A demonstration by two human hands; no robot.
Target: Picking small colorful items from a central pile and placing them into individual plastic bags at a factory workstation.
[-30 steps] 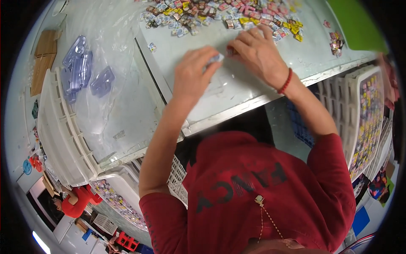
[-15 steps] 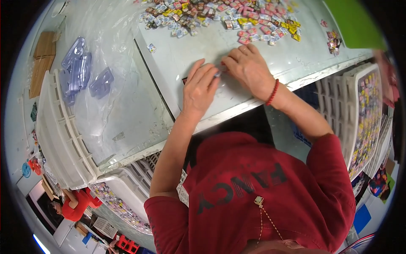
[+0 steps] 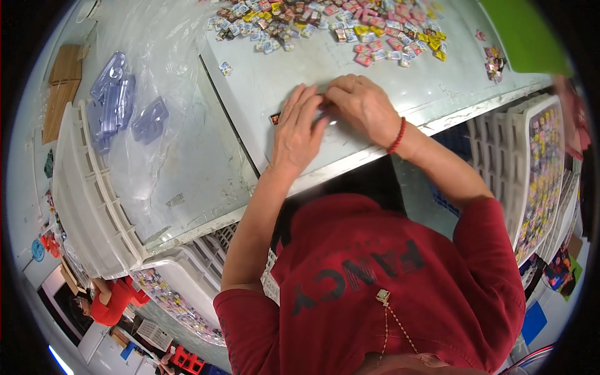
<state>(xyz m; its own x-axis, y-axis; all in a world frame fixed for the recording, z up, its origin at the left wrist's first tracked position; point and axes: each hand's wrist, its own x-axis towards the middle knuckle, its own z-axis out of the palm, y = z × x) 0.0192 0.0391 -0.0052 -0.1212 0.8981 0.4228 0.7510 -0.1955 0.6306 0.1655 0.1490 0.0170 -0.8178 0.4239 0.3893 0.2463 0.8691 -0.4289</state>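
Observation:
My left hand (image 3: 296, 134) rests on the white table (image 3: 262, 81), fingers bent together toward my right hand. My right hand (image 3: 364, 107), a red beaded bracelet at its wrist, meets it with thumb and fingertips pinched. Something small and dark shows between the two sets of fingertips, mostly covered, and its kind cannot be made out. A small dark piece (image 3: 274, 119) lies on the table just left of my left fingers. Beyond the hands spreads a pile of small, packet-like pieces (image 3: 369, 47) in pink, yellow, white and brown.
Clear bluish plastic trays (image 3: 119, 103) lie on transparent sheeting (image 3: 178, 75) at the left. A green board (image 3: 525, 37) stands far right. Stacked white crates (image 3: 519, 169) with colourful pieces stand right of the table; another crate (image 3: 178, 294) is below left. A person in red (image 3: 112, 303) is farther off.
My right hand has shifted slightly nearer and lower, its fingers curling more. My left fingers have moved slightly right, uncovering more of the dark piece beside them.

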